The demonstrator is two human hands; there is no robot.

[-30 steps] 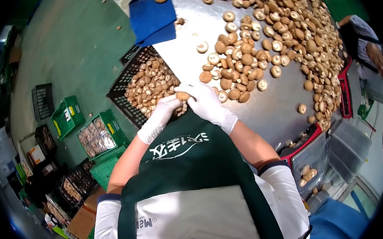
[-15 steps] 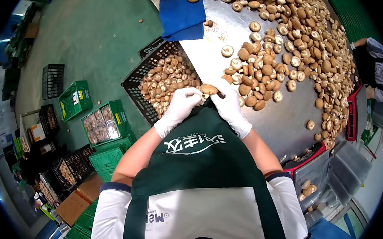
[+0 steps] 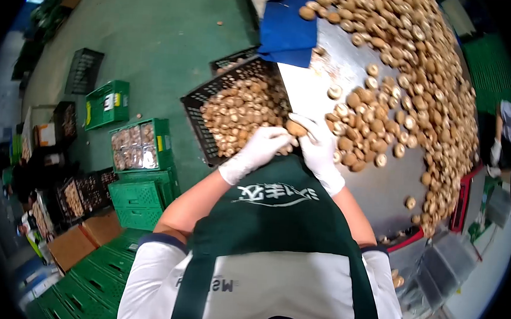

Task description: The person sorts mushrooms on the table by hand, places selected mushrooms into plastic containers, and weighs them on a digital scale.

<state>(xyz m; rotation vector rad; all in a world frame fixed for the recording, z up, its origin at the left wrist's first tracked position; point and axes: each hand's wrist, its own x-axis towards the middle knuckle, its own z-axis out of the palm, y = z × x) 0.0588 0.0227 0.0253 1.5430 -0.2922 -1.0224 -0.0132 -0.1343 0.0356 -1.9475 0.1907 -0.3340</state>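
Observation:
In front of my green apron, my gloved right hand [image 3: 319, 147] holds a shiitake mushroom [image 3: 296, 128] between thumb and fingers, its brown cap facing up. Close against its lower left side is my gloved left hand [image 3: 263, 148], fingers pinched together. Whether these fingers grip the stem or a small pale piece is too blurred to tell. Just beyond the left hand stands a black perforated crate [image 3: 201, 137] full of loose mushrooms [image 3: 244, 109]. To the right of my right hand, a group of mushrooms [image 3: 365, 128] lies on the metal table [image 3: 376, 193].
A large mushroom heap [image 3: 434, 106] covers the table's far right. A blue cloth [image 3: 287, 36] hangs over the table's corner. Green crates [image 3: 139, 202], one with packed trays [image 3: 134, 147], stand at left on the green floor. Another person's gloved hand [image 3: 495, 152] shows at far right.
The view has turned, so the table and crate appear farther right. The mushroom in my right hand has tipped, its cap now rounder to view. Both hands remain close together.

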